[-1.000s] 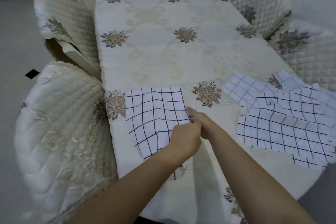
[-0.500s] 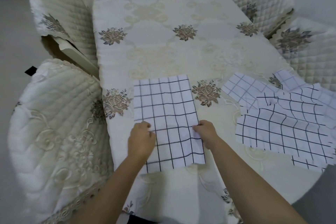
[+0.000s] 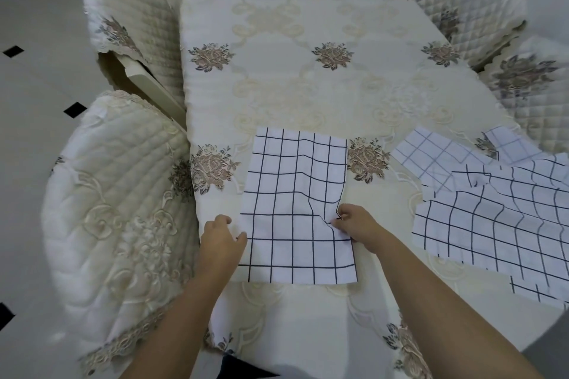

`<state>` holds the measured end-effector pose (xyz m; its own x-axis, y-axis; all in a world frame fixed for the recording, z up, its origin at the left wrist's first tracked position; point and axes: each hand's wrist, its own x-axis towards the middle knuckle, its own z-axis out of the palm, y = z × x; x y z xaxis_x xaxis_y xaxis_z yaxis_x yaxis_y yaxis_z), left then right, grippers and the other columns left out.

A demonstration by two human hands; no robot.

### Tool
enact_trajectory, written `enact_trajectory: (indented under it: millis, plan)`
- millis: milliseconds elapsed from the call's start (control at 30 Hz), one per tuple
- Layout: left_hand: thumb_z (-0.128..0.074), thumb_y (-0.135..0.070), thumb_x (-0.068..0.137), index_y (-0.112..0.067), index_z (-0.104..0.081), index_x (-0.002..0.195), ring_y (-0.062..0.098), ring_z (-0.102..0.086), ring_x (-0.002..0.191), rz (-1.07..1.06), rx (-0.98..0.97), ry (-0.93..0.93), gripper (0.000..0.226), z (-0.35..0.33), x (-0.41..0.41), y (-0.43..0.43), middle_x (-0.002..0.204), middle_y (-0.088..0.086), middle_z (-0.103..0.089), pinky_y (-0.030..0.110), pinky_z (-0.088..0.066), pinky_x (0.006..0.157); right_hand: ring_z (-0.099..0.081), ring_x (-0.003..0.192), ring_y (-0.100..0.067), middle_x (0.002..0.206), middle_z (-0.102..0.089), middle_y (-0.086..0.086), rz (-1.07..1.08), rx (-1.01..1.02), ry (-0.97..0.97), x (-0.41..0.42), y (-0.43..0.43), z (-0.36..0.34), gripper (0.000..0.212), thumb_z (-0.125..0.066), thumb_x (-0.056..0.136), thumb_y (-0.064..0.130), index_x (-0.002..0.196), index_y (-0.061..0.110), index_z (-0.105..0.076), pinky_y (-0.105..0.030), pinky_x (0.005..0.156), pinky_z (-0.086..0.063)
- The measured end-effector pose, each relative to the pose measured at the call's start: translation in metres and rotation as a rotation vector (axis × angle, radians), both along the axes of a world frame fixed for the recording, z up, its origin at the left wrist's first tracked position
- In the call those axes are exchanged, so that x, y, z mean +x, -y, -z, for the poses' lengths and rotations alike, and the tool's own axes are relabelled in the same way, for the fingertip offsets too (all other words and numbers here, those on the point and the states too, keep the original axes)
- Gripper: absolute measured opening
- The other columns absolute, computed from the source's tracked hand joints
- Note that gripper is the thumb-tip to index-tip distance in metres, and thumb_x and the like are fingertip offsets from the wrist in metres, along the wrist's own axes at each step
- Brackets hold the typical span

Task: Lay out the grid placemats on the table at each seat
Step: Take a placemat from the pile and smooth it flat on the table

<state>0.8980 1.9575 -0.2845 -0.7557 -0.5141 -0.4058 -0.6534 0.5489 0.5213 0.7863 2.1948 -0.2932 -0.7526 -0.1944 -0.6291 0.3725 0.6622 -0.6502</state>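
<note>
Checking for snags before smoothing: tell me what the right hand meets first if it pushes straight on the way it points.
The right hand points left over the placemat, whose edge it pinches; it would likely meet the raised crease first.

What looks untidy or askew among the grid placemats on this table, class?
The near placemat has a raised crease by its right edge, where the right hand pinches it. The other placemats at the right of the table lie in a skewed, overlapping heap.
</note>
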Motion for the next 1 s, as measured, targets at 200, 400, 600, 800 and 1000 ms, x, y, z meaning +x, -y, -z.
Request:
enact_trajectory:
  millis: [200, 400, 600, 800, 1000]
  plan:
    - [-0.058, -0.029, 0.087, -0.009, -0.042, 0.13, 0.028, -0.051, 0.109, 0.014, -0.012, 0.022, 0.05, 0.004, 0.001, 0.001, 0.126, 0.012, -0.045, 0.035, -0.043, 0.084, -0.022, 0.053, -0.013, 0.06, -0.025, -0.001, 0.039, 0.006, -0.02, 0.002, -0.013, -0.001, 0.038, -0.056, 0.089, 0.004, 0.065, 0.013, -0.028, -0.018, 0.043, -0.021]
    - [-0.059, -0.031, 0.086, -0.011, -0.042, 0.132, 0.026, -0.041, 0.122, 0.158, -0.129, -0.033, 0.053, 0.009, -0.005, -0.006, 0.132, 0.009, -0.044, 0.035, -0.037, 0.095, -0.043, 0.068, -0.019, 0.071, -0.046, -0.004, 0.219, 0.131, -0.191, -0.004, -0.008, 0.003, 0.019, -0.056, 0.09, 0.017, 0.076, 0.007, -0.05, -0.027, 0.056, -0.031]
    - [-0.053, -0.042, 0.089, -0.016, -0.034, 0.14, 0.022, -0.022, 0.139, 0.463, -0.249, -0.039, 0.06, 0.022, -0.012, -0.013, 0.15, 0.004, -0.029, 0.04, -0.021, 0.113, -0.045, 0.087, -0.022, 0.099, -0.055, -0.014, 0.291, 0.21, -0.236, -0.011, -0.009, 0.007, 0.026, -0.052, 0.092, 0.013, 0.111, -0.004, -0.054, -0.027, 0.074, -0.034]
    - [-0.074, -0.027, 0.075, -0.007, -0.056, 0.123, 0.034, -0.047, 0.125, 0.571, -0.284, -0.129, 0.055, 0.029, -0.007, -0.028, 0.133, 0.017, -0.05, 0.049, -0.04, 0.1, -0.045, 0.088, -0.021, 0.102, -0.053, -0.011, 0.289, 0.196, -0.274, -0.021, -0.013, 0.008, 0.03, -0.05, 0.094, 0.014, 0.118, -0.003, -0.053, -0.028, 0.076, -0.034]
    - [-0.092, -0.015, 0.043, -0.002, -0.069, 0.091, 0.036, -0.068, 0.084, 0.591, -0.324, -0.254, 0.055, 0.035, -0.007, -0.024, 0.095, 0.019, -0.068, 0.045, -0.055, 0.065, -0.046, 0.086, -0.021, 0.101, -0.055, -0.011, 0.25, 0.215, -0.267, -0.031, -0.01, 0.008, 0.029, -0.051, 0.093, 0.016, 0.116, 0.0, -0.055, -0.027, 0.075, -0.033]
